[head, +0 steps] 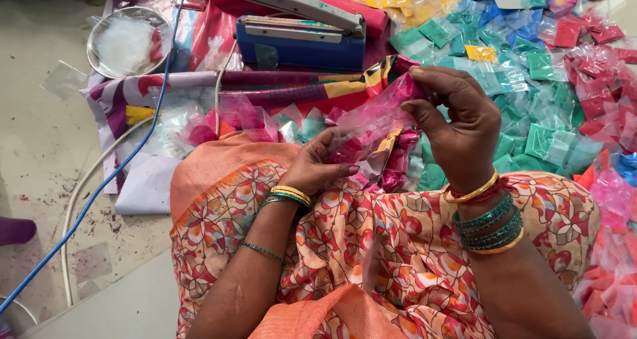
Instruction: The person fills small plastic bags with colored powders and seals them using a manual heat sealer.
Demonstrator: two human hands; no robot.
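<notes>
Two hands up over my lap, head view only. My left hand (317, 163) pinches the lower end of a small clear plastic pouch of pink powder (371, 123), fingers closed on it. My right hand (458, 117) grips the upper end, thumb and fingers curled shut on the film. The pouch hangs tilted between both hands, above my orange floral-print cloth (385, 246), not resting on anything.

Just under the pouch, a bunch of more pink filled pouches (395, 163) lies on my lap. Ahead on the floor: a blue impulse heat sealer with a grey arm (298, 30), arm raised, sitting on a red and multicolour patterned sheet (279, 87). A blue cable (126, 160) and a white cable (79, 200) run across the pale floor (40, 127). A round steel bowl with clear film inside (126, 40) sits far left. A big spread of green, blue, red and yellow small packets (531, 67) covers the right side.

Risks, as I judge them: I cannot tell if the pouch mouth is sealed; if open, the tilt could spill powder on the cloth. Thin film could tear under a hard pinch. The cables near my knee could snag and drag the sealer.
</notes>
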